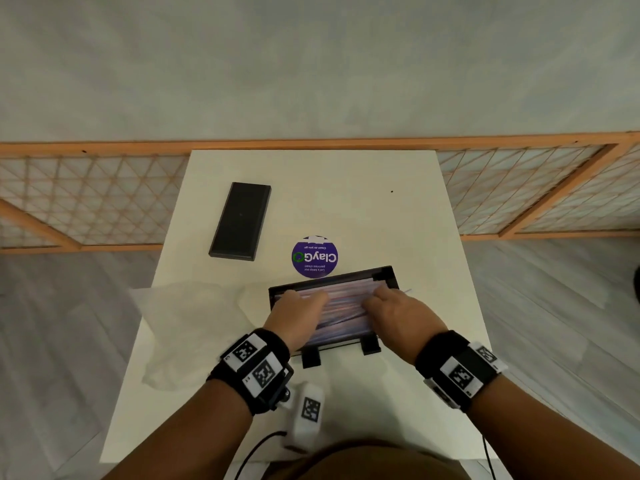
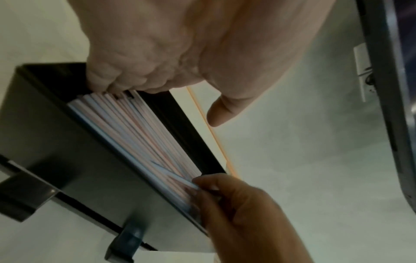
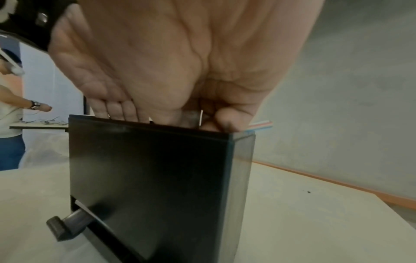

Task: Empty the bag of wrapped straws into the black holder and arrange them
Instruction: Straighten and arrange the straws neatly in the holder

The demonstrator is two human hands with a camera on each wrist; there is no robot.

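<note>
Both hands are down in the open top of the black holder (image 1: 389, 277), which stands near the middle of the white table (image 1: 346, 188). The wrapped straws (image 1: 341, 306) lie lengthwise inside it, one thick pile, too many and too blurred to count. The left hand (image 1: 299, 318) has its fingers curled over the left ends of the pile, pressing them down, thumb free of the box; likely this squares the ends against the left wall. The right hand (image 1: 398, 313) works the right ends; in the left wrist view its fingertips (image 2: 202, 185) pinch one or two slanted straws, probably to lay them parallel. At least two straw tips poke past the right wall in the right wrist view. One empty clear bag (image 1: 194, 327) lies crumpled to the left, just beside the holder, so emptying looks done and arranging is in hand. One black lid (image 1: 240, 221) lies far left, off so the top stays open. One purple round sticker (image 1: 314, 257) sits just behind the holder.
</note>
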